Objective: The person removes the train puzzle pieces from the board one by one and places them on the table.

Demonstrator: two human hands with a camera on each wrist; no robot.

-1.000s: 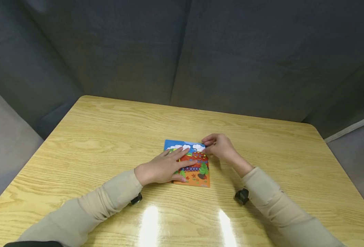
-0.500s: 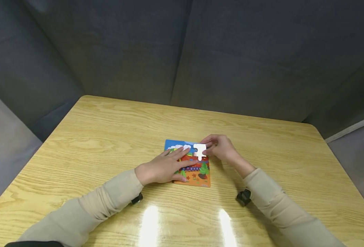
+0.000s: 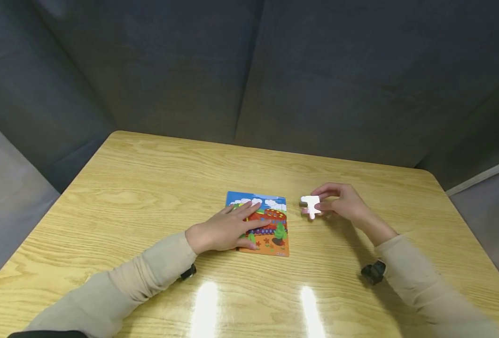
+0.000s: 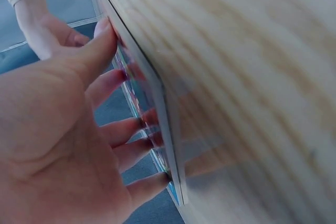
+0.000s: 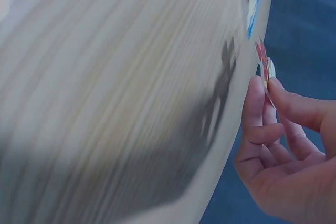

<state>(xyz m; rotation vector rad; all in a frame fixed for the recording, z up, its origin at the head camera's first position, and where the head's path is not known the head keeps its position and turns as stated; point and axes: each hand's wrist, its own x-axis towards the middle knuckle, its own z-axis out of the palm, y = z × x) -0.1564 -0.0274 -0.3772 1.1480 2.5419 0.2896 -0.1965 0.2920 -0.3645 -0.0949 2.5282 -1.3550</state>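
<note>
A jigsaw puzzle board [image 3: 270, 244] with a bright picture of blue sky, clouds, a red shape and orange ground lies on the table. My left hand [image 3: 226, 230] rests on its left part, fingers spread and covering some of the picture. In the left wrist view, the fingertips of that left hand [image 4: 68, 135] press on the board's face. Right of the board, my right hand [image 3: 340, 202] pinches a jigsaw piece [image 3: 310, 203] between thumb and fingers; glare whitens it in the head view. The right wrist view shows the piece [image 5: 263, 61] edge-on, above the table surface.
The wood-grain table [image 3: 156, 188] extends around the board on all sides. Dark grey curtains [image 3: 249, 70] hang behind its far edge. Two bright light reflections [image 3: 204, 305] lie on the near part of the tabletop.
My right hand has lifted the jigsaw piece from the board's upper right and carried it to the right, apart from the board. My left hand has stayed in place.
</note>
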